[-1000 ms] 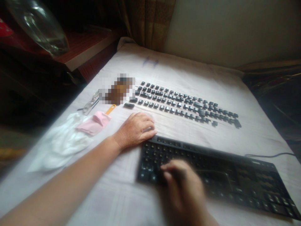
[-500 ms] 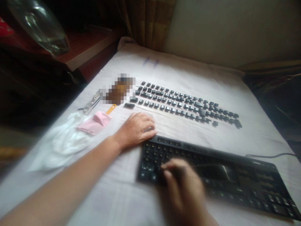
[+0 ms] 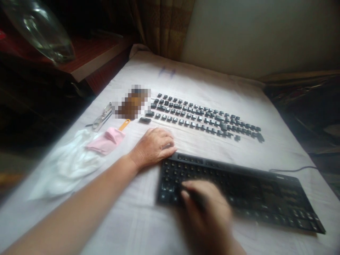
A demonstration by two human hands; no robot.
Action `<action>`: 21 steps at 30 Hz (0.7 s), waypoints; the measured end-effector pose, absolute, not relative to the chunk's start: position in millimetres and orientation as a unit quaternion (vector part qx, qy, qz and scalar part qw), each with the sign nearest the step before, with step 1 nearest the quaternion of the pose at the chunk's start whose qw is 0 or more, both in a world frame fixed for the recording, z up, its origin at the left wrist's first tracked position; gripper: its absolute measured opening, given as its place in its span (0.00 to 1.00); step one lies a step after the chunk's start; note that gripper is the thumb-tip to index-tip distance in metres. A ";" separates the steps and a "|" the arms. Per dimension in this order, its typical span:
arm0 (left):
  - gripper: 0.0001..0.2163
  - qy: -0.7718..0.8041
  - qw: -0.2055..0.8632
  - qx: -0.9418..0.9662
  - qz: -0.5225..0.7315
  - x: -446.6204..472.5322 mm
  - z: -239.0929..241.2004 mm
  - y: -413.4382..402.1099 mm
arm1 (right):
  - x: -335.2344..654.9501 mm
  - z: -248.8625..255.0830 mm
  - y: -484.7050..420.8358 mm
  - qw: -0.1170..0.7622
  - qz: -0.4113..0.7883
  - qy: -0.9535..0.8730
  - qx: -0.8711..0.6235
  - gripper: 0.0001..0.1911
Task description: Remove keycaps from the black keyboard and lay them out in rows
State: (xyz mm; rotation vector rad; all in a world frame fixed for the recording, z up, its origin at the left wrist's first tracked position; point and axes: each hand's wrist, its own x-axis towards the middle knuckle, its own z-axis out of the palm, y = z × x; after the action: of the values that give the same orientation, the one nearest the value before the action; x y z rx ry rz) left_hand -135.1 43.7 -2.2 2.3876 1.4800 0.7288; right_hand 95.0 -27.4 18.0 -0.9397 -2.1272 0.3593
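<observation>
A black keyboard (image 3: 244, 180) lies at an angle on the white sheet, with keycaps gone from much of it. My left hand (image 3: 155, 147) rests palm down at its upper left corner, thumb touching the edge, other fingers loosely bent on the sheet. Over the keyboard's left part, my right hand (image 3: 209, 209) is closed in a pinch, blurred by motion. Something dark and slim seems to be in its fingers, but its kind is hidden. Beyond both hands, several rows of loose black keycaps (image 3: 195, 124) are laid out on the sheet.
Left of the keycaps lie eyeglasses (image 3: 101, 118), a pink cloth (image 3: 106, 141) with an orange handle (image 3: 124, 124), a crumpled white cloth (image 3: 67, 159) and a pixelated item (image 3: 131, 104). A clear bottle (image 3: 42, 32) stands on a wooden table (image 3: 92, 58). A cable (image 3: 292, 170) trails behind the keyboard.
The view has shifted slightly, so the keyboard's right end and the keycaps appear farther left. My left hand stays at the corner; my right hand remains pinched over the same part of the keyboard.
</observation>
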 end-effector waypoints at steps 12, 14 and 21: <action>0.10 0.506 0.122 0.813 0.260 -134.9 -1.6 43.3 | 109.3 13.1 -43.7 0.351 0.090 -0.853 -0.376 0.09; 0.10 0.506 0.124 0.813 0.261 -134.9 -1.7 43.4 | 107.1 11.4 -45.6 0.353 0.078 -0.849 -0.385 0.09; 0.09 0.502 0.124 0.814 0.264 -135.2 -3.6 44.1 | 107.1 4.9 -46.8 0.336 0.063 -0.868 -0.361 0.02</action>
State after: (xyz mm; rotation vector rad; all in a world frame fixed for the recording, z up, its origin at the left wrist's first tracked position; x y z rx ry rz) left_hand -135.2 44.1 -3.6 2.3724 1.4645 0.7682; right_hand 107.1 -46.8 4.9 -0.9411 -2.2623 0.1643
